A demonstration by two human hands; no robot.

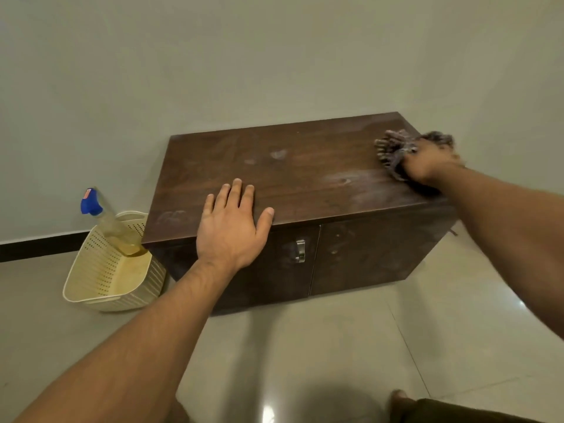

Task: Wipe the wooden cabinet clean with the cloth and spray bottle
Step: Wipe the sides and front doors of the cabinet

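Right, the left hand [229, 227] lies flat on the front edge of the wooden cabinet [305, 166], palm down, fingers straight and slightly spread, thumb out to the side; it has hold of nothing. Over at the far right corner of the top, the right hand [427, 160] is on the cloth [393, 148]; the shot is blurred there, but the fingers look curled into the fabric, gripping it, with the nubbly dark bundle bunched out to the left of the knuckles and pressed against the wood. Pale dusty smears show on the top, one near the middle, a bigger one just in front of the cloth, another by the left front corner. The cabinet stands on a glossy tiled floor [335, 346] against a plain wall [274, 56]; two doors face us, a small metal handle [300, 251] on the left one. The spray bottle [113, 224], blue trigger up, leans tilted inside a cream perforated basket [91, 270] on the floor, just beside the cabinet's left end, well apart from both hands.
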